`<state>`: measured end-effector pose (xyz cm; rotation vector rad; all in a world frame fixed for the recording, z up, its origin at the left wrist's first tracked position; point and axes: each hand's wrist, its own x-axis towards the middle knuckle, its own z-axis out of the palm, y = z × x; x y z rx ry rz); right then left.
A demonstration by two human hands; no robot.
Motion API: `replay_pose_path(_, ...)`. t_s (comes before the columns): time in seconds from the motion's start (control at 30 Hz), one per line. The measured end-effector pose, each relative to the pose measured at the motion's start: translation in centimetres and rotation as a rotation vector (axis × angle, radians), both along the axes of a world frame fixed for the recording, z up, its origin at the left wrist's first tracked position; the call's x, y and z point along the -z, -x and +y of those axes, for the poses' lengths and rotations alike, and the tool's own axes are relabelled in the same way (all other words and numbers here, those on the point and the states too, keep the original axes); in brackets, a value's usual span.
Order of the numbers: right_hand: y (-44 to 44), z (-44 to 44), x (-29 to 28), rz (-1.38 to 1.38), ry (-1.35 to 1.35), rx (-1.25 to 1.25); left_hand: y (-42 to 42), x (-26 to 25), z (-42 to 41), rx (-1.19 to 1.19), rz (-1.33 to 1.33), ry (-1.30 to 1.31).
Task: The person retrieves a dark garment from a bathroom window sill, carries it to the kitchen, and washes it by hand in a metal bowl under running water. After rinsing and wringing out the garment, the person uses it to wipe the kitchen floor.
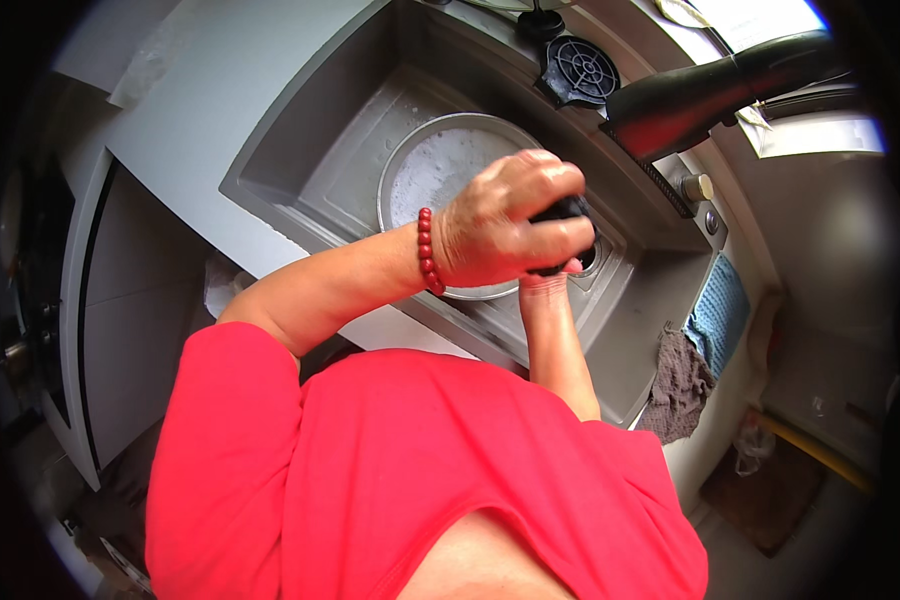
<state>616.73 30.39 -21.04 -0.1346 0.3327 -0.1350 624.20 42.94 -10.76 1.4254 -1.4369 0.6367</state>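
My left hand [514,217], with a red bead bracelet on its wrist, curls over a black object [570,210] whose kind I cannot tell. From below, my right hand [544,282] meets the same object; its fingers are mostly hidden, with one reddish fingertip showing. Both hands are above a grey sink [337,161]. Partly behind my left hand, a round metal basin [450,169] with whitish, foamy-looking contents sits in the sink. A drain opening [589,259] shows partly beside my hands.
A black part with a spoked round grid [585,69] lies at the sink's far edge. Beside it juts a large black fixture [690,101], seemingly a faucet, near a metal knob [696,187]. Blue [720,311] and grey-brown [679,386] cloths hang over the right edge.
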Motion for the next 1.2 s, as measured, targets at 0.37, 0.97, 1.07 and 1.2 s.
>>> replay_pose_path(0.37,-1.0,-0.1,-10.0,0.099,1.311,0.156,-2.8,4.9,-0.4,0.107,1.763,0.177)
replay_pose_path(0.97,-1.0,5.2,-8.9,-0.953,2.617,0.151,-5.4,6.4,-3.5,0.262,1.249,-1.063)
replay_pose_path(1.07,-1.6,3.2,-7.6,-0.591,2.299,0.236,-6.5,9.2,-3.2,0.209,1.561,-0.899)
replay_pose_path(1.2,-0.8,-0.6,-6.1,0.14,1.051,0.095,-6.8,6.0,0.6,0.476,2.117,-0.476)
